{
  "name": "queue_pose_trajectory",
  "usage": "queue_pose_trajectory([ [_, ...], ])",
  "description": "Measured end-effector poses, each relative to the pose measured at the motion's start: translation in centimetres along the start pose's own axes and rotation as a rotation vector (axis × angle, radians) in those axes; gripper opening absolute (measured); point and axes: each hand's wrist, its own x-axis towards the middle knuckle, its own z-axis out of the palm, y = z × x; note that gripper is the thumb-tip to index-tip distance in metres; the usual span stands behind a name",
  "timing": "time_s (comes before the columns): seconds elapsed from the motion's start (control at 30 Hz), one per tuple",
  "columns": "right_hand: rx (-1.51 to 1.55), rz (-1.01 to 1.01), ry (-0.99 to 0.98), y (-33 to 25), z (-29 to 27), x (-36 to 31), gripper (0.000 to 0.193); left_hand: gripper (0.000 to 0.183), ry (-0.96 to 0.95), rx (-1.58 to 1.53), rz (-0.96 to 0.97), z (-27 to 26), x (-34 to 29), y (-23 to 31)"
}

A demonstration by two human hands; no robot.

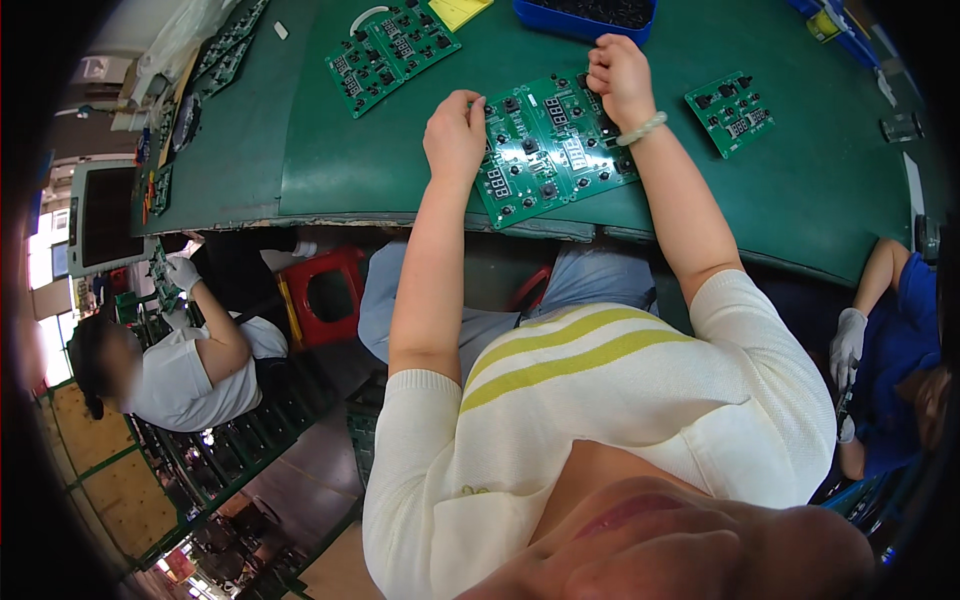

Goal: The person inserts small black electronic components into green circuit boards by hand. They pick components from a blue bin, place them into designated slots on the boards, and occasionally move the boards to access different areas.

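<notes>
A green circuit board [552,150] with digit displays, black buttons and other small parts lies flat on the green tabletop in front of me. My left hand [456,137] is closed at the board's left edge, thumb and fingertips pressed together on its upper left side. Over the upper right part of the board, my right hand [622,82] is closed with its fingers curled in, close to some black parts. Whatever lies between those fingertips is too small or hidden to make out.
A blue bin [590,28] of small black parts stands beyond my right hand. Other circuit boards lie to the left [385,55] and right [730,112]. A yellow pad [460,10] sits at the far edge. Gloved co-workers [205,370] work on both sides.
</notes>
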Motion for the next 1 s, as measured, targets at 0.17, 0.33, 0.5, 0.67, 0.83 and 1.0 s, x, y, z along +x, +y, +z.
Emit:
queue_pose_trajectory([
  [0.17, 0.267, 0.119, 0.040, -0.7, -0.2, 0.3, 0.031, 0.013, 0.109, 0.013, 0.108, 0.6, -0.4, -0.6],
  [0.33, 0.207, 0.111, -0.072, -0.8, 0.9, -0.2, 0.026, 0.015, 0.122, -0.016, 0.104, 0.6, -0.5, -0.7],
  [0.5, 0.072, 0.053, -0.105, -0.6, 1.2, -0.4, 0.023, 0.014, 0.398, -0.518, -0.201, 1.5, -0.9, -5.0],
  [0.67, 0.040, 0.106, -0.135, -1.1, 1.3, -0.6, 0.023, 0.018, 0.465, -1.253, -0.360, 0.7, -1.9, -6.5],
  [0.83, -0.048, 0.138, -0.235, -2.0, 1.3, -1.0, 0.022, 0.009, 0.358, -1.386, -0.282, -0.4, -3.2, -5.1],
  [1.0, -0.244, 0.064, -0.232, -2.4, 1.6, -1.5, 0.023, 0.012, 0.207, -1.365, -0.207, -0.4, -3.6, -6.1],
])
